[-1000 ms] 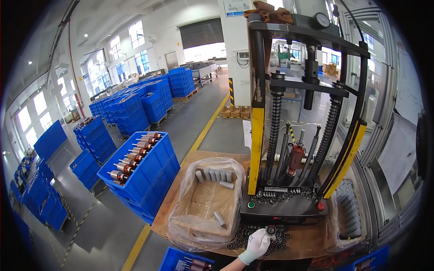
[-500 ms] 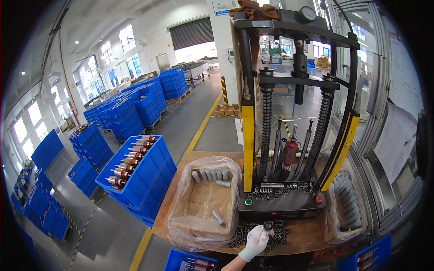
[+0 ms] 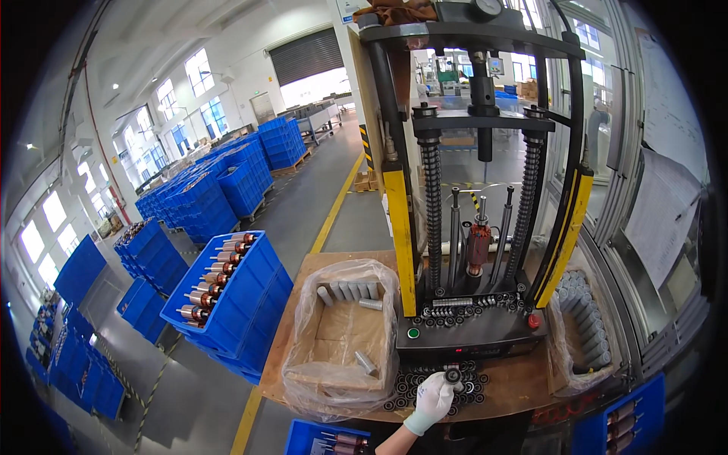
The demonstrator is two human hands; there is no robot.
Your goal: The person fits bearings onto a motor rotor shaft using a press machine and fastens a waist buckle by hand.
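My left hand (image 3: 434,400), in a white glove, reaches in from the lower edge. Its fingers are closed on a ball bearing (image 3: 453,375), a small dark ring held just above a spread of loose bearings (image 3: 410,384) on the wooden bench. Beyond the hand stands a black press (image 3: 479,119) with yellow side guards. A motor armature (image 3: 478,249) with a red-brown winding stands upright in it, below the ram (image 3: 484,144) and apart from it. More small bearings (image 3: 447,317) and a metal pin (image 3: 453,302) lie on the press base. My right hand is out of view.
Left of the press, a plastic-lined carton (image 3: 339,377) holds several grey metal cylinders; another lined carton (image 3: 562,379) of cylinders stands right. Stacked blue crates (image 3: 250,315) with armatures flank the bench (image 3: 516,394). A green button (image 3: 413,334) and red button (image 3: 534,321) sit on the press front.
The view has shifted slightly, so the press appears farther left and higher. My left hand keeps hold of the bearing at nearly the same place over the loose bearings.
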